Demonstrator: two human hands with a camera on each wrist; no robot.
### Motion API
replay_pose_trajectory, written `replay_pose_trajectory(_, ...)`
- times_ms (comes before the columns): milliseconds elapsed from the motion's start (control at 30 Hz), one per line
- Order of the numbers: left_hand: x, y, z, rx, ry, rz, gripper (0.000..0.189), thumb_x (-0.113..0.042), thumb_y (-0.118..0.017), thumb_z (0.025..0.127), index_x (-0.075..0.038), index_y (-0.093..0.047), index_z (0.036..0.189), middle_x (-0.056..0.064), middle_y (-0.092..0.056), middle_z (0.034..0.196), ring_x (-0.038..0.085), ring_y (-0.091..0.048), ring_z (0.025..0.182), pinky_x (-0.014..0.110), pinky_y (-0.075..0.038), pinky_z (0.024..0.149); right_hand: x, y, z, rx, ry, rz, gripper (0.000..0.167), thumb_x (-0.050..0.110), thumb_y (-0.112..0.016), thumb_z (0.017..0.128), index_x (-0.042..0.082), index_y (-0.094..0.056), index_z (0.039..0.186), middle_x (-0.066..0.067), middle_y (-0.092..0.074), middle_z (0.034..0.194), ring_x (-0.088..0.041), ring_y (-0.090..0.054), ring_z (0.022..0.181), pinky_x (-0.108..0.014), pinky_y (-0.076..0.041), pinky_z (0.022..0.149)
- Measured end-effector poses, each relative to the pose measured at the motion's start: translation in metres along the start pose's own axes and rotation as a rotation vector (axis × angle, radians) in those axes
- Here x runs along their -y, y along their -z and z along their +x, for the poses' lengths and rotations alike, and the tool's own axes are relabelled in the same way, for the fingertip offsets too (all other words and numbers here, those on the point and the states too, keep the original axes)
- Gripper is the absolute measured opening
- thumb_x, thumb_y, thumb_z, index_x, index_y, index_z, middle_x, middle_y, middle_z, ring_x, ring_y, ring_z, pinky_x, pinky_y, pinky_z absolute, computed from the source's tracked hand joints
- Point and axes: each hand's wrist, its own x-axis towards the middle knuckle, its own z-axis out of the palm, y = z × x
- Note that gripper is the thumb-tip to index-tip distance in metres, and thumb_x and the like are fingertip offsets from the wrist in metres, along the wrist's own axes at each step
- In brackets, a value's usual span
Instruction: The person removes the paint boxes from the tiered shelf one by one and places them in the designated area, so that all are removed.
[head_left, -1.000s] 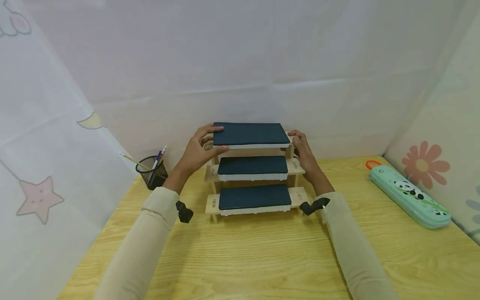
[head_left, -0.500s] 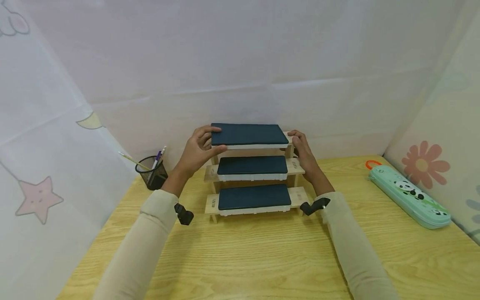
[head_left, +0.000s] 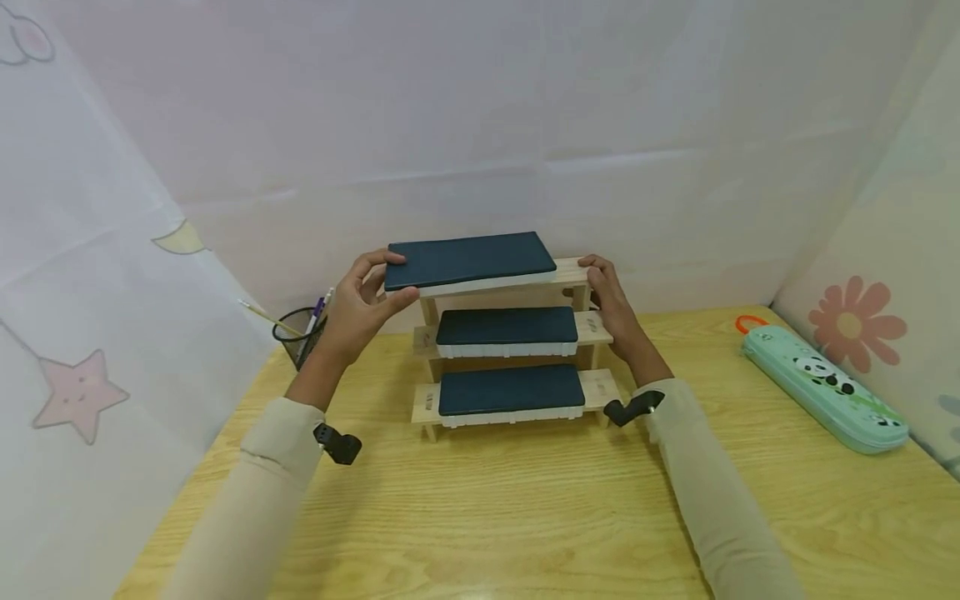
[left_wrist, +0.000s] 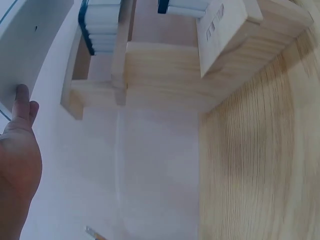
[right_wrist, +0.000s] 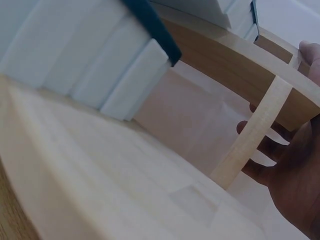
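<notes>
Bench (head_left: 480,500): wood-grained, carrying the three-tier wooden rack (head_left: 597,387).
Low box (head_left: 512,389): dark blue on top, white-sided, resting on the bottom tier.
Pencil case (head_left: 825,390): mint green with panda pictures, lying well to the right.
Middle box (head_left: 507,325): same colours, resting on the second tier.
Mesh cup (head_left: 295,348): black, holding a pencil (head_left: 262,315) and pens (head_left: 318,308), partly hidden behind the left hand (head_left: 354,312).
Left hand: pinching the top box (head_left: 468,258) by the left end, thumb at the front edge.
Right hand (head_left: 615,307): gripping the wooden rack's upper right end.
Top box: slanted above the top tier, overhanging to the left.
Wall covering (head_left: 480,108): pale, behind everything.
</notes>
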Motion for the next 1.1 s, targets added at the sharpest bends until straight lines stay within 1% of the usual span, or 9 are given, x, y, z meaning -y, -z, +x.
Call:
replay_pose_trajectory(167, -0.004, 0.017, -0.014, -0.028, 0.003, 0.010, 0.051, -0.005, -0.072, 0.093, -0.002, -0.048, 0.139, 0.001, -0.020, 0.164, 0.025, -0.025, 0.150, 0.057, -0.025, 0.117, -0.001, 0.003, -0.001, 0.002, 0.020, 0.001, 0.043, 0.032, -0.028, 0.111, 0.011, -0.027, 0.148, -0.016, -0.036, 0.141, -0.056, -0.037, 0.133, -0.066, -0.038, 0.102)
replay_pose_trajectory(233, -0.002, 0.024, -0.019, -0.041, 0.002, 0.017, 0.050, -0.004, -0.071, 0.093, -0.003, -0.048, 0.138, 0.001, -0.020, 0.163, 0.024, -0.027, 0.149, 0.048, -0.035, 0.114, -0.001, 0.005, -0.001, 0.005, 0.026, 0.005, 0.042, 0.031, -0.028, 0.112, 0.010, -0.026, 0.148, -0.016, -0.036, 0.141, -0.056, -0.037, 0.133, -0.069, -0.035, 0.102)
replay_pose_trajectory(267, 0.000, 0.027, -0.022, -0.047, 0.001, 0.021, 0.050, -0.003, -0.071, 0.093, -0.003, -0.048, 0.138, 0.001, -0.020, 0.164, 0.023, -0.026, 0.150, 0.042, -0.040, 0.109, -0.002, 0.005, -0.001, 0.005, 0.026, 0.001, 0.042, 0.031, -0.028, 0.112, 0.009, -0.026, 0.148, -0.015, -0.037, 0.141, -0.055, -0.037, 0.133, -0.069, -0.035, 0.102)
replay_pose_trajectory(333, 0.004, 0.035, -0.028, -0.053, 0.000, 0.018, 0.048, -0.002, -0.070, 0.094, -0.005, -0.048, 0.137, -0.001, -0.018, 0.164, 0.022, -0.027, 0.149, 0.029, -0.049, 0.091, -0.002, 0.006, -0.001, 0.004, 0.026, -0.001, 0.042, 0.031, -0.028, 0.112, 0.009, -0.026, 0.148, -0.015, -0.037, 0.140, -0.056, -0.037, 0.133, -0.068, -0.036, 0.102)
replay_pose_trajectory(400, 0.009, 0.042, -0.035, -0.060, -0.006, 0.004, 0.047, 0.000, -0.069, 0.094, -0.005, -0.049, 0.136, 0.000, -0.018, 0.163, 0.023, -0.029, 0.147, 0.023, -0.049, 0.074, -0.003, 0.006, -0.002, 0.001, 0.025, -0.005, 0.043, 0.031, -0.028, 0.112, 0.009, -0.026, 0.148, -0.015, -0.038, 0.140, -0.056, -0.037, 0.133, -0.066, -0.038, 0.101)
replay_pose_trajectory(467, 0.012, 0.050, -0.043, -0.066, -0.014, -0.024, 0.046, 0.002, -0.068, 0.094, -0.004, -0.048, 0.135, 0.002, -0.016, 0.163, 0.025, -0.025, 0.149, 0.019, -0.051, 0.071, -0.003, 0.005, -0.002, 0.003, 0.023, -0.003, 0.043, 0.030, -0.028, 0.112, 0.007, -0.025, 0.148, -0.015, -0.039, 0.139, -0.057, -0.037, 0.133, -0.065, -0.039, 0.100)
replay_pose_trajectory(667, 0.009, 0.072, -0.072, -0.094, -0.033, -0.078, 0.042, 0.009, -0.063, 0.094, 0.003, -0.047, 0.133, 0.007, -0.012, 0.163, 0.034, -0.003, 0.153, 0.020, -0.054, 0.087, -0.005, 0.004, -0.002, 0.004, 0.014, 0.006, 0.044, 0.030, -0.028, 0.112, 0.005, -0.024, 0.148, -0.013, -0.039, 0.138, -0.058, -0.036, 0.133, -0.046, -0.049, 0.092)
replay_pose_trajectory(867, 0.006, 0.091, -0.098, -0.136, -0.042, -0.132, 0.043, 0.015, -0.058, 0.094, 0.008, -0.044, 0.134, 0.012, -0.010, 0.163, 0.035, -0.012, 0.152, 0.023, -0.049, 0.099, -0.004, 0.005, -0.001, 0.007, 0.017, 0.009, 0.045, 0.030, -0.029, 0.111, 0.004, -0.023, 0.147, -0.014, -0.040, 0.136, -0.059, -0.036, 0.131, -0.039, -0.051, 0.086)
replay_pose_trajectory(1100, 0.011, 0.107, -0.123, -0.162, -0.006, -0.141, 0.042, 0.017, -0.054, 0.094, 0.009, -0.042, 0.134, 0.014, -0.007, 0.163, 0.032, -0.015, 0.152, 0.023, -0.047, 0.101, -0.004, 0.009, 0.000, -0.006, 0.017, 0.004, 0.044, 0.035, -0.029, 0.111, 0.009, -0.025, 0.147, -0.013, -0.036, 0.141, -0.055, -0.037, 0.134, -0.037, -0.052, 0.088)
